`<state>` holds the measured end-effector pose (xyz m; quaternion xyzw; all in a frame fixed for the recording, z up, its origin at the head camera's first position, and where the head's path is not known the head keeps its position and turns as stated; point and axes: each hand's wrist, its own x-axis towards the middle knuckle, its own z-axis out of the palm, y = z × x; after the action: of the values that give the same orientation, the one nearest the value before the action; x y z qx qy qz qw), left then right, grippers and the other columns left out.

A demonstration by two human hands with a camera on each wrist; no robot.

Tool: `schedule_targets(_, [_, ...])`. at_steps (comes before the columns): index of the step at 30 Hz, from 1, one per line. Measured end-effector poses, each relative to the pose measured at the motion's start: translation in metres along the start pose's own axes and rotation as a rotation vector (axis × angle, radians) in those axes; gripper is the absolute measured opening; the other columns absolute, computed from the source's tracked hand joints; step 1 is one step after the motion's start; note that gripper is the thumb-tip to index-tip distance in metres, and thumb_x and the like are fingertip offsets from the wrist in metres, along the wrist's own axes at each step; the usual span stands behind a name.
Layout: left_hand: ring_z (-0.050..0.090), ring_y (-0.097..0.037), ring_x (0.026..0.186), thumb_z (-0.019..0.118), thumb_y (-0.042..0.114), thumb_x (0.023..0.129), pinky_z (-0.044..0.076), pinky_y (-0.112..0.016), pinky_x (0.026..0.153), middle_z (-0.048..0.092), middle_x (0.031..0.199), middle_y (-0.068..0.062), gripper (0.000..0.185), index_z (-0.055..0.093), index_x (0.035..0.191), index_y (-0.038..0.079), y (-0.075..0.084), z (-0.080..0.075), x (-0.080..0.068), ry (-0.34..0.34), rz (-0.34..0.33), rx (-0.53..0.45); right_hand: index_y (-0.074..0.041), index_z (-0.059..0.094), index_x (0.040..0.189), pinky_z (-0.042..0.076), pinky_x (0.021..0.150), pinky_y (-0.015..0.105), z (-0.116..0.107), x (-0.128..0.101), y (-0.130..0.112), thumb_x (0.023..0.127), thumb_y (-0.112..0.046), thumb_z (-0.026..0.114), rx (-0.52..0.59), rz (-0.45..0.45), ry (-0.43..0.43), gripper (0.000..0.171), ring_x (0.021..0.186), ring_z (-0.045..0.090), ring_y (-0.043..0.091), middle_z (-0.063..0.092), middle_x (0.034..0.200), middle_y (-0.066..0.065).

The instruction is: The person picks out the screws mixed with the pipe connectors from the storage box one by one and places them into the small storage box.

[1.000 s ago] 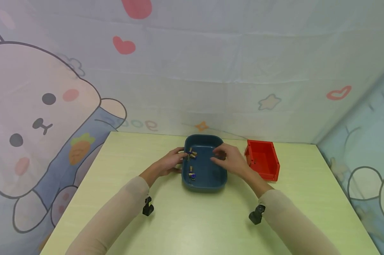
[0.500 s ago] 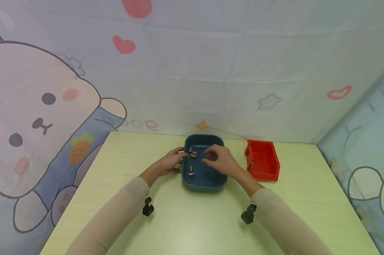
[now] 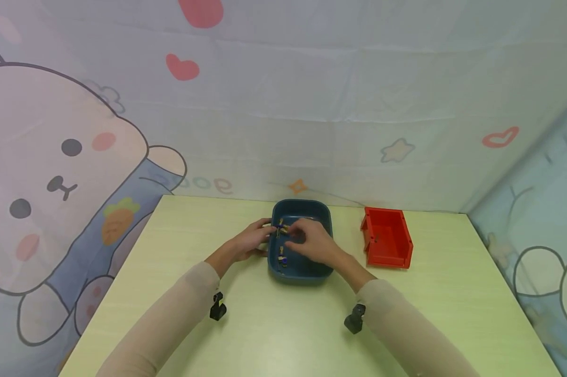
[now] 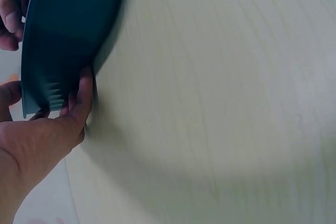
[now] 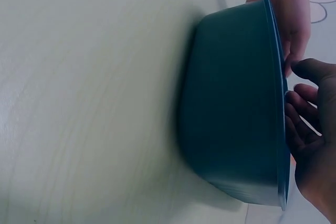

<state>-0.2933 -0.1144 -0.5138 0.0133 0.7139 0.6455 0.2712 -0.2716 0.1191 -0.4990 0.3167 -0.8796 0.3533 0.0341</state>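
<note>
A dark blue plastic tub (image 3: 302, 276) stands on the table. My left hand (image 3: 251, 241) grips its left wall, with the thumb at the rim and the fingers against the outside, as the left wrist view shows. Small brass-coloured pieces with blue parts lie along the tub's left side: one group (image 3: 281, 227) towards the back, another (image 3: 282, 256) nearer the front. Their exact kind is too small to tell. Over the tub hovers my right hand (image 3: 315, 242), thumb and fingers bent and apart beside the back group. I see nothing between them. The tub's wall hides its inside in both wrist views.
To the right of the tub stands a red plastic bin (image 3: 388, 238), open at the top. The pale yellow table (image 3: 283, 330) ends at the back against a printed cloth (image 3: 283, 120). Each wrist carries a small black camera.
My right hand has moved left across the tub, from its right side to beside the back group of brass pieces. The left hand and the tub have stayed in place.
</note>
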Motion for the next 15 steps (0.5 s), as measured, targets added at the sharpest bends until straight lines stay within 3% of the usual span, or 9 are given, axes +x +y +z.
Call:
schedule_targets(10, [0.049,-0.037,0.145,0.049,0.027,0.113,0.06,-0.046,0.091,0.051,0.155,-0.019,0.057,0.032,0.165,0.014,-0.001,-0.001,0.001,-0.005,0.0,0.002,-0.002,0.074,0.115,0.057,0.083,0.036,0.01,0.0,0.0,0.092,-0.015,0.085,-0.007,-0.01,-0.018,0.028,0.097,0.07,0.026,0.071,0.108,0.012])
schedule_targets(15, [0.05,-0.036,0.144,0.05,0.028,0.112,0.059,-0.046,0.091,0.054,0.152,-0.018,0.058,0.032,0.166,0.015,-0.002,-0.001,0.0,0.003,0.004,0.012,-0.002,0.075,0.115,0.057,0.082,0.035,0.016,-0.002,0.0,0.092,-0.017,0.085,-0.019,-0.008,-0.025,0.03,0.094,0.067,0.022,0.07,0.106,0.01])
